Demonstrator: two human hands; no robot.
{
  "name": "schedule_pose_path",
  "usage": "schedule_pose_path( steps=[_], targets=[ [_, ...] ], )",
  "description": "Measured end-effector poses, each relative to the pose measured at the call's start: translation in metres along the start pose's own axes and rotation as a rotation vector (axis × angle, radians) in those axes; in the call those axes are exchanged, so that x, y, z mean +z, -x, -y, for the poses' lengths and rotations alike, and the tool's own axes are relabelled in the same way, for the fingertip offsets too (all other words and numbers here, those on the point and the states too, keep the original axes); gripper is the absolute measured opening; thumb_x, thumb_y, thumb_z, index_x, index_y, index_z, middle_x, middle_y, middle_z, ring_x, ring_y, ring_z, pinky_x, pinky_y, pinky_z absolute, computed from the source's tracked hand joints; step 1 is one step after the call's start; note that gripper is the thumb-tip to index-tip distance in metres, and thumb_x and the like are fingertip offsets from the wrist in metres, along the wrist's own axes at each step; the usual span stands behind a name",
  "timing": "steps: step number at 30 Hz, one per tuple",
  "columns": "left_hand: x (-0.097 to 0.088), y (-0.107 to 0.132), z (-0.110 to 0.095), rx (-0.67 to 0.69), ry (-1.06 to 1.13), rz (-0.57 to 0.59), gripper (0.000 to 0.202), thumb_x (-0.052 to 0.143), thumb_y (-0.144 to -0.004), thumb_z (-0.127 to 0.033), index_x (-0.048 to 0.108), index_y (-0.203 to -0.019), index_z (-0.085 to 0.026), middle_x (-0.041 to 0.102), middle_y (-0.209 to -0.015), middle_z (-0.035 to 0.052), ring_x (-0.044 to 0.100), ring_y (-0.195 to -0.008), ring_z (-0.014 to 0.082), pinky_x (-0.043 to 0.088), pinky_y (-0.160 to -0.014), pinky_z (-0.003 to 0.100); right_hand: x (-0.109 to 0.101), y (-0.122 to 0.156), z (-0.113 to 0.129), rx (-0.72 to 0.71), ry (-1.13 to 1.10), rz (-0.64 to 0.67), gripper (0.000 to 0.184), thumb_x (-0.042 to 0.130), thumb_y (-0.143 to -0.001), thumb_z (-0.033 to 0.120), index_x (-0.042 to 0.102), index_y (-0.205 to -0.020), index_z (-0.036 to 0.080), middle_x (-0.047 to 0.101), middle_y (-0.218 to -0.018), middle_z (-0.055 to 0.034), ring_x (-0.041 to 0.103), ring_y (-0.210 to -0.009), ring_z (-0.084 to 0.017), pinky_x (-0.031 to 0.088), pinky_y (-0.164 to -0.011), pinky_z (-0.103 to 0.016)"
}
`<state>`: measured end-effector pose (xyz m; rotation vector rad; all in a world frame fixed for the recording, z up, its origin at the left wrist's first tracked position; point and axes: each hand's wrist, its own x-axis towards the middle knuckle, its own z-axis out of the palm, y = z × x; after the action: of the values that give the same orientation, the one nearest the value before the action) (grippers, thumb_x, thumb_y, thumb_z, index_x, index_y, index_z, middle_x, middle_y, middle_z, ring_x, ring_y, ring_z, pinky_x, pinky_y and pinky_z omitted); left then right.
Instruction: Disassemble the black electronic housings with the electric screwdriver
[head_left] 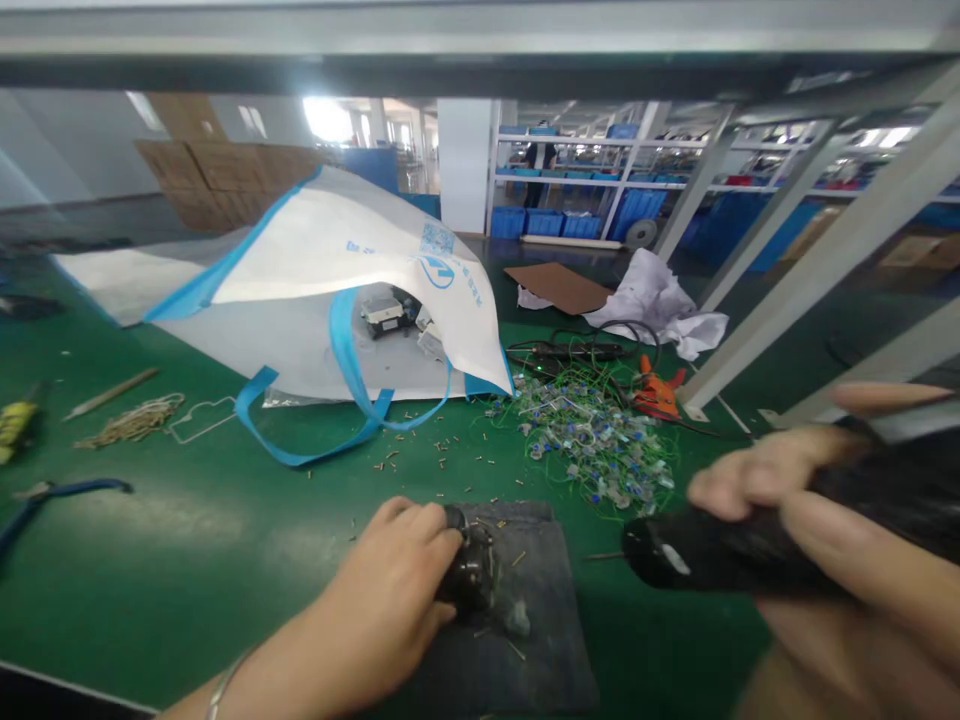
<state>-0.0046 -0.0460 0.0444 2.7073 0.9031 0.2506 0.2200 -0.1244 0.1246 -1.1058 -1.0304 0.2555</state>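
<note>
My left hand point(394, 580) is closed around a small black part point(469, 570) that rests on a dark grey mat point(540, 610) near the front of the green bench point(225, 540). My right hand point(810, 520) grips a black power tool point(705, 552) close to the camera. The tool's thin tip points left toward the part, a short gap away. The hand and tool are blurred. A thin bracelet shows on my left wrist.
A white and blue bag point(337, 270) lies open behind, with small devices inside. A heap of green wires with blue-white pieces point(600, 440) lies right of it, next to orange pliers point(656, 392). Small screws are scattered about. Blue-handled pliers point(52, 495) lie at left. Grey frame struts point(825, 250) rise at right.
</note>
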Motion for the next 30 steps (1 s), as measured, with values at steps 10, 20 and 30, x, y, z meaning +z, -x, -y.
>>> schedule_pose_path(
  steps=[10, 20, 30],
  targets=[
    [0.042, 0.032, 0.01, -0.127, 0.16, -0.405, 0.067, 0.065, -0.065, -0.027, 0.034, -0.124, -0.019, 0.043, -0.121, 0.0167, 0.046, -0.11, 0.0311, 0.047, -0.084, 0.049, 0.055, 0.025, -0.024, 0.113, -0.131, 0.111, 0.034, 0.059, -0.067, 0.011, 0.048, -0.097, 0.023, 0.055, -0.068, 0.003, 0.054, -0.059, -0.016, 0.045, -0.059, -0.034],
    [0.081, 0.044, 0.019, -0.177, 0.499, -0.302, 0.044, 0.057, -0.075, -0.03, 0.04, -0.116, -0.024, 0.053, -0.12, 0.0103, 0.05, -0.111, 0.024, 0.044, -0.091, 0.043, 0.069, 0.032, -0.031, 0.23, 0.044, 0.134, 0.037, 0.06, -0.063, 0.023, 0.044, -0.095, 0.02, 0.052, -0.061, 0.0015, 0.051, -0.053, -0.018, 0.045, -0.052, -0.034],
    [0.13, -0.019, 0.051, -0.136, 0.576, -0.384, 0.017, 0.055, -0.07, -0.023, 0.066, -0.079, -0.032, 0.064, -0.057, -0.0042, 0.064, -0.058, 0.02, 0.055, -0.055, 0.034, 0.073, 0.041, -0.059, 0.231, 0.234, 0.054, 0.024, 0.054, -0.061, 0.035, 0.052, -0.076, 0.016, 0.054, -0.059, -0.0026, 0.053, -0.052, -0.018, 0.045, -0.051, -0.032]
  ],
)
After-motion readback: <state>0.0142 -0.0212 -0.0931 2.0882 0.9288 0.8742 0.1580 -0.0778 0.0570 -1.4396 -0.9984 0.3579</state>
